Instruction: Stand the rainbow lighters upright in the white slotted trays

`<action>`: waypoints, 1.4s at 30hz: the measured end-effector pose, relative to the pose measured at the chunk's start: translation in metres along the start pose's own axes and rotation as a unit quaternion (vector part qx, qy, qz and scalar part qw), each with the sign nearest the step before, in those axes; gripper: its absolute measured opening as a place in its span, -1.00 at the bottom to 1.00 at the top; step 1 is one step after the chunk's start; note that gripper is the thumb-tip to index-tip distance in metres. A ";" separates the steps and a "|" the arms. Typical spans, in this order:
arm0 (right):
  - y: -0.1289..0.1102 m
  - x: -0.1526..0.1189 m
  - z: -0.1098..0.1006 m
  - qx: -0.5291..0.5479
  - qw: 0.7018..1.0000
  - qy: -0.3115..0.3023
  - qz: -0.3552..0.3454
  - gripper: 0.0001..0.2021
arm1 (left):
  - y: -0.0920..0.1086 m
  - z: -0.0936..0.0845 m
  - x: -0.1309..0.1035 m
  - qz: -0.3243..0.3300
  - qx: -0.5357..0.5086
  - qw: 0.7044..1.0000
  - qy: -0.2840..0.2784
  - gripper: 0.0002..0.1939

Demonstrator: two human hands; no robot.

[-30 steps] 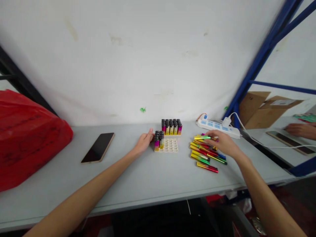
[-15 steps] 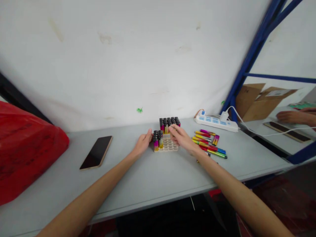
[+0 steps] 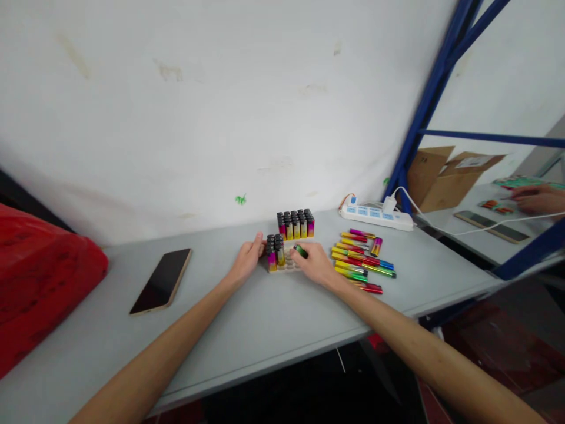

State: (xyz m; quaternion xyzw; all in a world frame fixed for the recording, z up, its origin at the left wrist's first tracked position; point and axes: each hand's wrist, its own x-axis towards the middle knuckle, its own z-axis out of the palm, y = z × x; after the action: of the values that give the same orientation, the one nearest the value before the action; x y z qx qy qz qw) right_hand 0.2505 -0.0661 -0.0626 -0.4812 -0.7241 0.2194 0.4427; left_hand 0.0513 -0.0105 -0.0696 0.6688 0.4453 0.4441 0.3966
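Note:
My right hand [image 3: 315, 262] pinches a green lighter [image 3: 301, 251] with a dark end, above the pale holder tray [image 3: 289, 268]. At the tray's left side stand several upright lighters [image 3: 276, 250] with black tops. My left hand [image 3: 248, 257] is beside them, thumb raised, at the tray's left edge; its fingertips are partly hidden, so its hold cannot be made out. Behind the tray stands a block of purple and yellow lighters [image 3: 295, 226]. To the right of my right hand, loose coloured lighters [image 3: 362, 259] lie flat on the table.
A phone [image 3: 162, 280] lies on the grey table [image 3: 229, 344] at left, near a red bag [image 3: 44, 282]. A white power strip [image 3: 377, 217] with cables is at the back right. Beyond the blue frame [image 3: 424, 106] are a cardboard box [image 3: 445, 176] and another person's hand [image 3: 538, 199].
The camera view has shifted a little. My right hand has moved nearer the front of the tray, and a green lighter now shows in its fingers.

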 end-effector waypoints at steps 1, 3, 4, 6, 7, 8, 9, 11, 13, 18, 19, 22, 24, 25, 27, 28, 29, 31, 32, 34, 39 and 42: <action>0.000 0.000 0.001 -0.002 1.000 -0.002 -0.001 -0.60 | 0.000 0.000 0.000 -0.002 0.002 1.000 0.002 -0.26; -0.001 0.000 0.001 -0.005 1.000 -0.003 -0.006 -0.56 | 0.000 -0.001 0.000 -0.003 0.005 1.000 0.005 -0.27; -0.001 -0.001 0.001 -0.007 1.000 -0.003 -0.010 -0.55 | 0.000 -0.001 0.000 -0.002 0.005 1.000 0.006 -0.27; -0.003 -0.001 0.001 -0.019 0.999 -0.001 -0.026 -0.55 | -0.001 -0.001 0.000 -0.001 0.003 1.000 0.002 -0.28; -0.003 -0.002 0.001 -0.026 0.999 -0.001 -0.035 -0.57 | -0.001 -0.001 0.000 -0.001 0.003 1.000 0.000 -0.28; -0.003 -0.002 0.001 -0.035 0.998 0.000 -0.043 -0.58 | -0.001 -0.002 0.000 -0.001 0.003 1.000 0.000 -0.28; -0.004 -0.002 0.001 -0.044 0.998 0.002 -0.046 -0.58 | -0.002 -0.002 0.000 0.000 0.005 1.000 -0.002 -0.28; -0.003 -0.003 0.001 -0.063 0.997 0.010 -0.036 -0.57 | -0.003 -0.002 0.000 0.001 0.006 1.000 -0.002 -0.28; -0.002 -0.003 0.000 -0.078 0.997 0.016 -0.017 -0.58 | -0.003 -0.001 0.000 0.002 0.005 1.000 -0.001 -0.28; 0.000 -0.003 -0.001 -0.078 0.997 0.026 -0.009 -0.65 | -0.001 0.000 0.000 -0.003 0.005 1.000 0.005 -0.28; 0.000 -0.003 -0.001 -0.074 0.997 0.028 -0.011 -0.65 | 0.000 0.000 0.000 -0.004 0.007 1.000 0.005 -0.28; -0.001 -0.003 0.000 -0.064 0.997 0.018 -0.031 -0.65 | 0.001 -0.001 0.000 -0.005 0.009 1.000 0.005 -0.28; -0.002 -0.003 0.000 -0.068 0.996 0.008 -0.063 -0.66 | 0.001 -0.001 -0.001 -0.006 0.010 1.000 0.003 -0.29; -0.002 -0.003 0.000 -0.072 0.994 0.006 -0.081 -0.65 | 0.002 -0.001 -0.001 -0.005 0.011 1.000 0.002 -0.29; -0.003 -0.004 -0.001 -0.083 0.990 0.006 -0.113 -0.63 | 0.002 -0.001 -0.001 -0.002 0.011 1.000 -0.001 -0.29; -0.003 -0.004 -0.001 -0.092 0.988 0.004 -0.124 -0.62 | 0.002 -0.001 -0.001 0.001 0.010 1.000 -0.001 -0.29; -0.003 -0.004 -0.001 -0.104 0.986 -0.002 -0.129 -0.61 | 0.002 -0.001 -0.001 0.005 0.008 1.000 -0.002 -0.29; -0.003 -0.005 -0.001 -0.131 0.984 -0.024 -0.118 -0.59 | 0.001 -0.001 0.000 0.009 0.007 1.000 -0.003 -0.29; -0.002 -0.005 -0.001 -0.141 0.984 -0.035 -0.107 -0.59 | 0.001 -0.001 0.000 0.011 0.006 1.000 -0.003 -0.28; -0.001 -0.004 0.000 -0.145 0.985 -0.046 -0.087 -0.61 | 0.000 0.000 0.001 0.012 0.003 1.000 -0.004 -0.28; 0.000 -0.003 0.002 -0.156 0.984 -0.045 -0.072 -0.63 | -0.001 0.000 0.000 0.015 0.010 1.000 -0.004 -0.27; -0.005 -0.002 0.002 -0.245 0.965 -0.077 -0.056 -0.59 | -0.001 0.000 0.000 0.010 0.011 1.000 -0.005 -0.28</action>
State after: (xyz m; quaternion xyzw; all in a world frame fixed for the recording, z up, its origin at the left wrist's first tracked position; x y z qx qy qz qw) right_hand 0.2465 -0.0697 -0.0606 -0.5156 -0.8131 0.0469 0.2660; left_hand 0.0506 -0.0105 -0.0706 0.6797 0.4415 0.4398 0.3868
